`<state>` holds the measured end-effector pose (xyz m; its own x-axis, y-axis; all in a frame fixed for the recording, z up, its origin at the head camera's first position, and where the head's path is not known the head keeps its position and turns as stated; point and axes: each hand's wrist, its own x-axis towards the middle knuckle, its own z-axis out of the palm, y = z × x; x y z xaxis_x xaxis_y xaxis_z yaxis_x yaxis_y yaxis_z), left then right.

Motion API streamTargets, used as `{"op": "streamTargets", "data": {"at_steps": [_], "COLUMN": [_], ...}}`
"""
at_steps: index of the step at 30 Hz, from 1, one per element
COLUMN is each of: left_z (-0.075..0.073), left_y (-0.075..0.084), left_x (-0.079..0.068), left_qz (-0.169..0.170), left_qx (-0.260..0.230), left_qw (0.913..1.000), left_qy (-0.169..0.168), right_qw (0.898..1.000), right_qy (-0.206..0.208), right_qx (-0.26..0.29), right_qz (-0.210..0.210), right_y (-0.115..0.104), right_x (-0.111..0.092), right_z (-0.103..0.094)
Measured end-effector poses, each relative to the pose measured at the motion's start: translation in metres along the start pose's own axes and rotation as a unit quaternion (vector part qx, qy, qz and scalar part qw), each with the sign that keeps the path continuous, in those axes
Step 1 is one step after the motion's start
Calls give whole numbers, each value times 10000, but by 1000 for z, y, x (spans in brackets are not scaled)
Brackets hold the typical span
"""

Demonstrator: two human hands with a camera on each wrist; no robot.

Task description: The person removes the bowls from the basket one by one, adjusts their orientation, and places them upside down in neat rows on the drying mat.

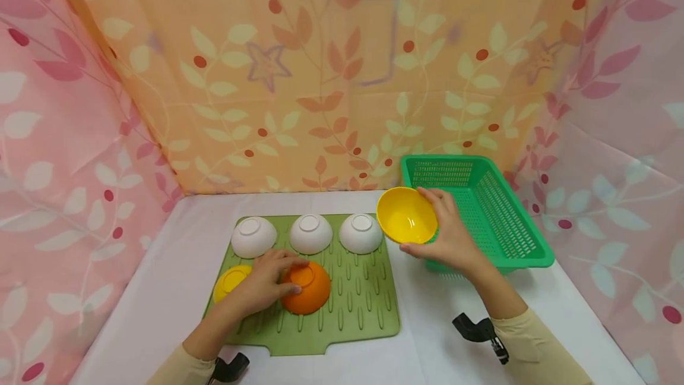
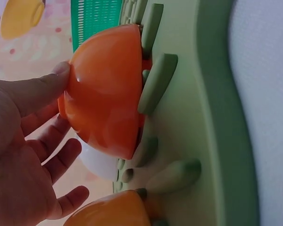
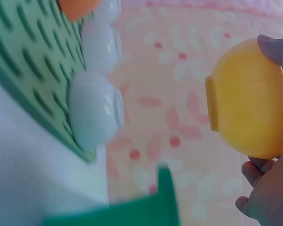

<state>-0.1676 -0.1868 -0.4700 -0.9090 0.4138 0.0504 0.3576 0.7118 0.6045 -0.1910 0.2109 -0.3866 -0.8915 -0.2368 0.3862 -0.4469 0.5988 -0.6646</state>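
Observation:
My left hand (image 1: 267,281) pinches the raised foot of an orange bowl (image 1: 312,296) between thumb and fingers. That bowl sits upside down on a green drying mat (image 1: 363,308), its rim against the ridges in the left wrist view. My right hand (image 1: 449,233) grips a yellow bowl (image 1: 406,215) by its rim, in the air between the mat and the green basket (image 1: 513,212). Its opening faces the head camera. A second yellow bowl (image 1: 230,281) rests upside down on the mat, partly hidden by my left hand and forearm.
Along the mat's far edge stand three upturned white bowls (image 1: 253,236), (image 1: 311,233), (image 1: 361,233). The slotted basket sits on the white-covered table (image 1: 160,290) at the right. Patterned cloth (image 1: 320,76) hangs at the back and both sides.

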Motion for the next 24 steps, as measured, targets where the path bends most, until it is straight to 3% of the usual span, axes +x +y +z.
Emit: {"op": "streamTargets", "data": {"at_steps": [10, 24], "left_z": [0, 2], "left_y": [3, 6], "left_x": [-2, -3], "left_qz": [-72, -82], "left_qx": [118, 363], "left_qw": [9999, 9993], "left_qy": [79, 68], "right_qw": [9977, 9932], "right_qy": [-492, -893], "right_qx": [399, 604], "right_qz": [-240, -430], "right_y": [-15, -14], "right_x": [-30, -43], "right_z": [50, 72]}}
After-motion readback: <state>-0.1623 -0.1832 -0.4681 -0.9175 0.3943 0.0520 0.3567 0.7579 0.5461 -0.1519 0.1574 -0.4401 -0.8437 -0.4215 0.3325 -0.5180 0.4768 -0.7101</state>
